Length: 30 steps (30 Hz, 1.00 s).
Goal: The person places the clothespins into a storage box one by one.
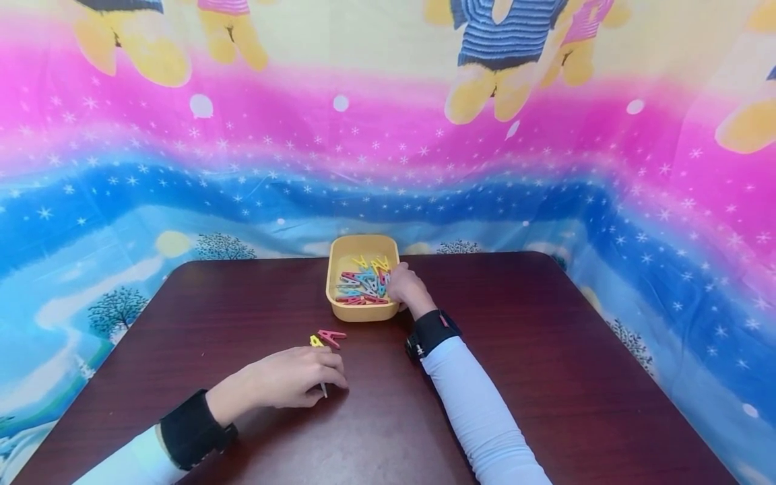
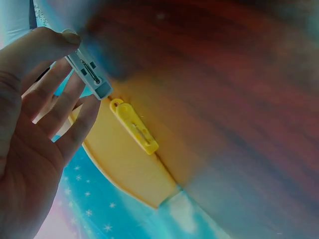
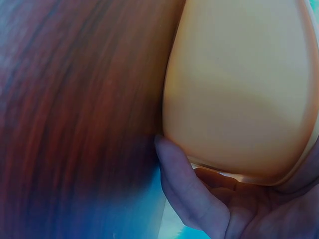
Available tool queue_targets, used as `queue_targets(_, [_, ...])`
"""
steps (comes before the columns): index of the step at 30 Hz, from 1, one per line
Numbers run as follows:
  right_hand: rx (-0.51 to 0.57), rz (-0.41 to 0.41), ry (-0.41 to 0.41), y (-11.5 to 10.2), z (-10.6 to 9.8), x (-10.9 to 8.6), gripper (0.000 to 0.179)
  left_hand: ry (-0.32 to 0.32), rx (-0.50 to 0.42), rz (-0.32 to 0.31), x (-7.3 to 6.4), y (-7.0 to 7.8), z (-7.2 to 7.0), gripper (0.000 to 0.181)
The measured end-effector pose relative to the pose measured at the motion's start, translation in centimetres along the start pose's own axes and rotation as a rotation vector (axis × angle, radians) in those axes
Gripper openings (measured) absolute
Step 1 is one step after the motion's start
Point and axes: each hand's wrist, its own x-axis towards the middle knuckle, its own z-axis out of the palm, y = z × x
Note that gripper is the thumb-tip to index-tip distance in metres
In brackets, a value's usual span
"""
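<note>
My left hand (image 1: pixel 287 377) is over the table, pinching a pale grey clothespin (image 2: pixel 89 72) between thumb and fingertips. Just beyond it, a yellow clothespin (image 1: pixel 316 341) and a pink clothespin (image 1: pixel 331 336) lie on the tabletop. In the left wrist view the yellow one (image 2: pixel 133 127) shows beside the held pin. At the far side of the table stands a pale yellow plastic box (image 1: pixel 364 313) with several red, blue, white and yellow clothespins (image 1: pixel 366 283) inside. My right hand (image 1: pixel 409 288) grips the box's right wall; in the right wrist view its fingers (image 3: pixel 187 184) curl along the box's outside.
The dark red-brown wooden table (image 1: pixel 533 350) has rounded far corners. Behind it hangs a printed cloth (image 1: pixel 376 148) with snowflakes and trees, close to the table's far edge. Both wrists wear black bands (image 1: pixel 192 428).
</note>
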Motion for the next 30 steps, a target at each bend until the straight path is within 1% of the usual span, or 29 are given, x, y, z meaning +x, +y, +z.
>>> queue_targets(3, [-0.005, -0.001, -0.003, -0.1, -0.1, 0.0, 0.071, 0.037, 0.029, 0.027, 0.7, 0.0, -0.7, 0.036])
queue_targets(6, [-0.003, -0.002, -0.006, -0.1, -0.1, 0.0, 0.069, 0.072, 0.052, 0.04, 1.7, -0.1, -2.0, 0.035])
queue_targets(8, [0.0, 0.002, -0.005, -0.1, -0.1, 0.0, 0.067, 0.093, 0.053, 0.033, 2.5, -0.4, -3.0, 0.035])
queue_targets(10, [0.005, 0.009, 0.001, -0.1, -0.1, 0.1, 0.065, 0.113, 0.048, 0.012, 3.3, -0.8, -4.0, 0.036])
queue_targets(14, [0.003, 0.014, 0.009, -0.1, 0.1, 0.0, 0.064, 0.174, 0.043, -0.027, 4.9, -2.1, -5.5, 0.039])
queue_targets(18, [-0.003, 0.006, 0.001, 0.0, 0.1, 0.0, 0.069, 0.241, 0.023, -0.062, 6.5, -4.2, -6.5, 0.039])
queue_targets(20, [-0.001, 0.005, -0.003, 0.0, 0.1, 0.0, 0.072, 0.272, -0.008, -0.104, 7.3, -5.6, -6.8, 0.04])
queue_targets(22, [-0.002, 0.008, -0.005, 0.0, 0.1, 0.0, 0.073, 0.313, -0.057, -0.168, 8.1, -7.1, -7.0, 0.04])
queue_targets(26, [-0.006, 0.02, -0.003, 0.0, 0.1, 0.3, 0.074, 0.405, -0.15, -0.34, 9.9, -9.9, -6.9, 0.041])
queue_targets(28, [-0.009, 0.026, 0.001, -0.1, 0.2, 0.4, 0.073, 0.425, -0.181, -0.415, 10.7, -11.1, -6.6, 0.04])
queue_targets(30, [-0.011, 0.029, 0.006, -0.1, 0.3, 0.4, 0.071, 0.412, -0.185, -0.468, 11.3, -12.2, -6.2, 0.041])
